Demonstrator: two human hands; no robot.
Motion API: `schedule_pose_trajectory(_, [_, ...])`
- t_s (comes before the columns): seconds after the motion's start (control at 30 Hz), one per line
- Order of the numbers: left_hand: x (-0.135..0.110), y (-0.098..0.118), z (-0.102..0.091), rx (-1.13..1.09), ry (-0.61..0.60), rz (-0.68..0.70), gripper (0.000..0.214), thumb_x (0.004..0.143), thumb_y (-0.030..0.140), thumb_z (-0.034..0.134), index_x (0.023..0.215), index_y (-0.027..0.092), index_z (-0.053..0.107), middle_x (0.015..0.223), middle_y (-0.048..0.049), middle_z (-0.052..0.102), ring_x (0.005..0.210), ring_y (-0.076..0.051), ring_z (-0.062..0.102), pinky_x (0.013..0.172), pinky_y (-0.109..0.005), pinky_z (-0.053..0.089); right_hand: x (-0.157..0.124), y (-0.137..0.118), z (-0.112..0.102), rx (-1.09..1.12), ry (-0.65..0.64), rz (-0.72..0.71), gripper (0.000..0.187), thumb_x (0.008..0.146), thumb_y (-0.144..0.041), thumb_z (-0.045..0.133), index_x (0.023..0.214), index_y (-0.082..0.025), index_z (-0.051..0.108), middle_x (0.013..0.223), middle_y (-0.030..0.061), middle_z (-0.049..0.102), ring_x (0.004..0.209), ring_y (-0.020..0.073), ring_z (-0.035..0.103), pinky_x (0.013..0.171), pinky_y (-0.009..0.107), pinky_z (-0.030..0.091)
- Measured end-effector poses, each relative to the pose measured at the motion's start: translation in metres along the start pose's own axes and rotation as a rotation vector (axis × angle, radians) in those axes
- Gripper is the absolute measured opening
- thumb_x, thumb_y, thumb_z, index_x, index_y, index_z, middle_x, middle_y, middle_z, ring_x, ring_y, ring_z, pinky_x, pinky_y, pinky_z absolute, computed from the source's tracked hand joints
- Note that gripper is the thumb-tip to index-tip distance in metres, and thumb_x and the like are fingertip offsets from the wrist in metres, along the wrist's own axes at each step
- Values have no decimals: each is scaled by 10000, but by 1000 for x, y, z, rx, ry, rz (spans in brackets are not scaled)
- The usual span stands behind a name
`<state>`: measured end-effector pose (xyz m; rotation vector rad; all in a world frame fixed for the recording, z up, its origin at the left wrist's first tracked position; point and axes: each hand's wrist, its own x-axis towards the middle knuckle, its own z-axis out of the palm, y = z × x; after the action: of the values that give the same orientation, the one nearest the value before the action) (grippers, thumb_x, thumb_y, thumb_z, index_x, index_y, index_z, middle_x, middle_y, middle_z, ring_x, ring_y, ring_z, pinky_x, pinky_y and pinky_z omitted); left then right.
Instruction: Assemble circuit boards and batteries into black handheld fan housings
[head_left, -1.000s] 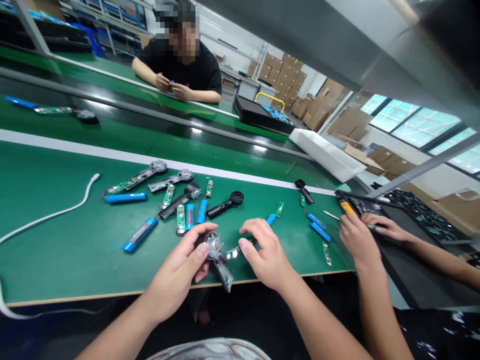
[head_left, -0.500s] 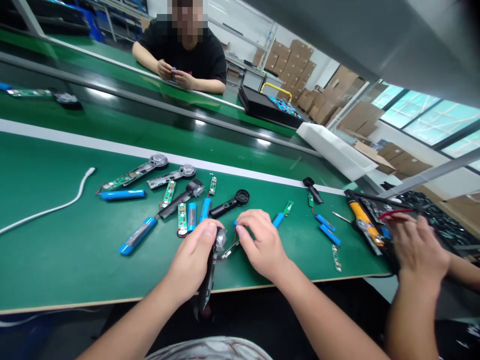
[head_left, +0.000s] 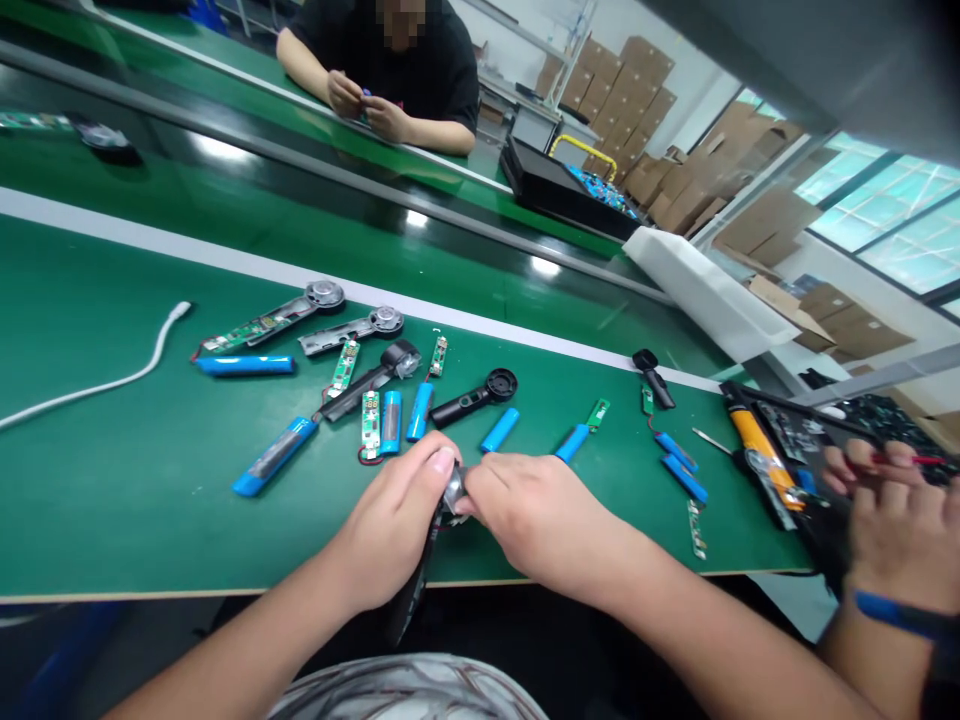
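Observation:
My left hand is closed around a black handheld fan housing, its handle tilted down past the table edge. At its upper end shows a silver round motor head. My right hand is closed, with fingertips pressed against that head; red and dark wires show just below, and the fingers hide what else is pinched. Just beyond lie a blue battery cell and a black fan shell. To the left are a circuit board, a blue battery and another fan housing.
Fan halves, a long battery and a white cable lie on the green table. At right, a co-worker's hands are over a black tray with an orange tool. Another person sits opposite.
My right hand has come left onto the fan head, covering the small board and wires that showed between my hands. A battery cell mostly hidden behind it now shows. The view has shifted slightly.

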<state>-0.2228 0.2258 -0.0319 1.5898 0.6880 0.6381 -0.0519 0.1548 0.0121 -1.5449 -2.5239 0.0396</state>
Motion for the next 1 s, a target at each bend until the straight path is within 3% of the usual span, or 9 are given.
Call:
schedule_pose_trajectory(0.13, [2,1,2,98,-16,-13,399,1045,485,322,824,244,552,671,44,554,639,-184,529,651,-305,406,1,7,4,29,-59,-20,193,1003,-136,535,830,-181,608,696,48,683,575,197,610,517,313,347])
schedule_pose_trajectory(0.3, [2,-2,2,131,51,4,404,1031,507,351,803,255,569,633,46,540,597,-188,524,598,-291,409,16,6,-4,144,-194,28,154,940,-105,646,804,-177,638,731,41,736,611,178,665,534,274,391])
schedule_pose_trajectory(0.4, [4,-3,1,150,88,-1,403,1012,543,389,806,261,590,655,32,590,627,-201,554,593,-279,433,26,5,-16,46,-273,-21,64,941,-97,644,926,-132,696,823,90,769,714,218,720,534,289,419])
schedule_pose_trajectory(0.47, [6,-4,-2,168,98,-27,401,995,569,407,828,263,606,676,20,623,666,-220,583,609,-279,461,30,7,-20,2,-314,-29,102,968,-100,605,994,-110,703,860,111,776,747,235,734,529,305,428])
schedule_pose_trajectory(0.6, [9,-11,-9,154,77,-48,389,983,582,432,893,279,658,717,11,669,714,-245,622,650,-289,512,33,9,-19,89,-366,26,78,938,-116,657,998,-139,701,923,90,793,839,230,750,584,287,477])
schedule_pose_trajectory(0.7, [12,-22,-14,76,85,-75,373,968,602,472,911,310,696,759,23,694,764,-250,651,673,-281,541,26,-2,-18,48,-279,108,102,968,-147,635,1053,-134,689,962,81,780,860,226,740,602,287,500])
schedule_pose_trajectory(0.8, [14,-31,-18,-8,82,-138,382,954,631,483,926,318,699,818,32,726,784,-251,664,716,-285,564,12,-22,-18,-41,-95,263,175,1007,-238,599,1124,-127,666,975,81,751,821,241,702,592,321,518])
schedule_pose_trajectory(0.87, [14,-30,-19,-8,100,-154,421,944,659,480,932,296,692,840,16,732,809,-258,660,731,-287,564,1,-34,-17,27,38,317,230,1013,-262,555,1185,-143,650,972,66,744,817,229,684,646,316,546])
schedule_pose_trajectory(1.0, [11,-17,-17,81,115,-141,515,959,694,412,900,261,684,812,-10,698,783,-252,616,644,-281,513,-16,-47,-9,427,250,152,337,947,-157,370,982,-209,700,788,1,744,670,132,671,669,202,546])
